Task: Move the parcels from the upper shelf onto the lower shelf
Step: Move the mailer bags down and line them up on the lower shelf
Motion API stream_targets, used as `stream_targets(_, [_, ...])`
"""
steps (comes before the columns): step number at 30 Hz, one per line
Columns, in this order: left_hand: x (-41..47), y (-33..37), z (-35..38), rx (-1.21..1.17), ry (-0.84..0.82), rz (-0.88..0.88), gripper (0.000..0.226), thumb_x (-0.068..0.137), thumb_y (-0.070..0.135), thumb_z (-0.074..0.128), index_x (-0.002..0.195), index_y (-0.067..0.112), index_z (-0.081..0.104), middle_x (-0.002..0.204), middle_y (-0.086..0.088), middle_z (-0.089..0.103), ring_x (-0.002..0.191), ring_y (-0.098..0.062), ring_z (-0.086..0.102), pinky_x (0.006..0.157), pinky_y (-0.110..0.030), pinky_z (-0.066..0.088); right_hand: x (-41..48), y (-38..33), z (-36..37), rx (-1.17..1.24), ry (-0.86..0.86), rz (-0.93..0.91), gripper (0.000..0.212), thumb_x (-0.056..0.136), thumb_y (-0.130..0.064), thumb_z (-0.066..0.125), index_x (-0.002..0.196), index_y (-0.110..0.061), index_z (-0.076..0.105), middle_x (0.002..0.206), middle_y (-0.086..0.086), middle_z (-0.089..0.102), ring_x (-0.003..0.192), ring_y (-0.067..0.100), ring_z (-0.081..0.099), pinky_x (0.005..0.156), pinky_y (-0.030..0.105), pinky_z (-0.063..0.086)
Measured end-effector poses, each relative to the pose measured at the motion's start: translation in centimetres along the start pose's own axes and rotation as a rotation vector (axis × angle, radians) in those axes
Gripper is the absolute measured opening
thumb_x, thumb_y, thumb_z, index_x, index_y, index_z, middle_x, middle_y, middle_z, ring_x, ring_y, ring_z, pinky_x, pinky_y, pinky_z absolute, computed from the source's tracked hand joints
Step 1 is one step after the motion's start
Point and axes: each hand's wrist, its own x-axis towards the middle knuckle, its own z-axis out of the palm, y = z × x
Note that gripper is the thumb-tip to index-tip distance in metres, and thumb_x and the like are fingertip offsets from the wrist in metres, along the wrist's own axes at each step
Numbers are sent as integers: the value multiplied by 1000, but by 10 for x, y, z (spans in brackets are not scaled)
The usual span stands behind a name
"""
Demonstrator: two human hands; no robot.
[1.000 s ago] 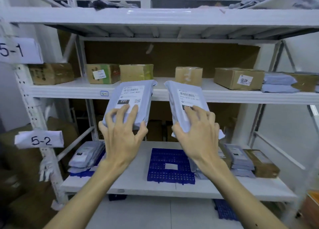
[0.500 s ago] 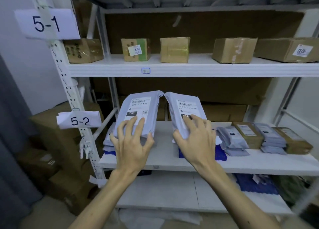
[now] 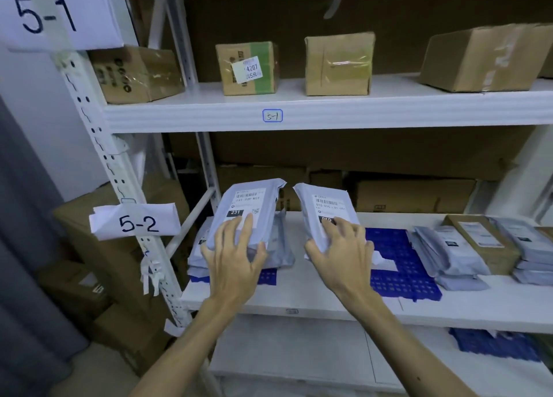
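Lowered since a moment ago, both parcels are down at the lower shelf (image 3: pixel 299 302). My left hand (image 3: pixel 236 262) grips the parcel marked 231 (image 3: pixel 248 205) by its near end, fingers spread on top, over a pile of grey bags (image 3: pixel 282 247). My right hand (image 3: pixel 341 253) grips the other parcel (image 3: pixel 326 208) likewise, at the blue mat (image 3: pixel 398 265).

The one head-worn camera is looking forward and slightly down, standing close to the white metal shelving rack (image 3: pixel 100 145), with the white lower shelf board (image 3: pixel 299 292) nearest.

Bare left hand (image 3: pixel 233 262) and right hand (image 3: pixel 341 256); mole (image 3: pixel 418 378) on right forearm (image 3: pixel 398 345)
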Motion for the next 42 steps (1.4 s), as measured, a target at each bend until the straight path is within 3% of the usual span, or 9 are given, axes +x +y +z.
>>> stream_targets(11, [63, -69, 89, 149, -130, -33, 53, 92, 50, 33, 129, 18, 55, 133, -6, 52, 122, -26, 47, 87, -51, 38, 88, 7, 92, -84, -161, -20, 57, 81, -57, 41, 124, -21, 55, 135, 7, 51, 119, 31, 43, 94, 55, 42])
stream_targets(17, [84, -114, 126, 90, -197, -33, 52, 94, 47, 34, 127, 15, 57, 130, -9, 56, 122, -28, 49, 82, -55, 47, 117, -8, 133, -120, -234, -16, 55, 83, -56, 44, 125, -23, 55, 133, 5, 52, 120, 30, 41, 95, 51, 38])
stream_targets(20, [99, -141, 141, 67, -223, -14, 54, 95, 45, 30, 126, 10, 58, 127, -13, 57, 119, -32, 52, 81, -50, 51, 129, -20, 158, -129, -285, 1, 53, 86, -53, 47, 129, -22, 53, 136, 5, 48, 123, 29, 36, 99, 50, 33])
stream_targets(26, [119, -190, 170, 112, -236, -11, 48, 92, 41, 34, 126, 14, 56, 125, -11, 57, 117, -30, 48, 79, -52, 42, 145, -48, 209, -158, -313, 45, 53, 84, -52, 49, 127, -22, 54, 132, 5, 51, 119, 29, 37, 94, 47, 34])
stream_targets(31, [113, -219, 190, 65, -300, -46, 49, 90, 42, 37, 127, 15, 54, 134, -13, 53, 123, -31, 43, 84, -62, 41, 148, -64, 245, -177, -303, 67, 60, 79, -57, 40, 126, -22, 56, 130, 6, 52, 117, 31, 39, 92, 47, 35])
stream_targets(36, [107, -246, 210, 86, -423, -66, 53, 89, 47, 37, 131, 19, 52, 150, -12, 33, 132, -34, 39, 85, -61, 44, 145, -63, 276, -214, -362, 105, 56, 82, -56, 47, 128, -23, 53, 133, 7, 50, 121, 31, 37, 96, 49, 35])
stream_targets(42, [102, -258, 224, 58, -447, -85, 54, 89, 48, 38, 131, 17, 52, 146, -15, 39, 131, -35, 39, 86, -62, 44, 137, -64, 300, -193, -376, 101, 61, 74, -58, 47, 123, -21, 56, 137, 9, 44, 123, 33, 37, 101, 56, 31])
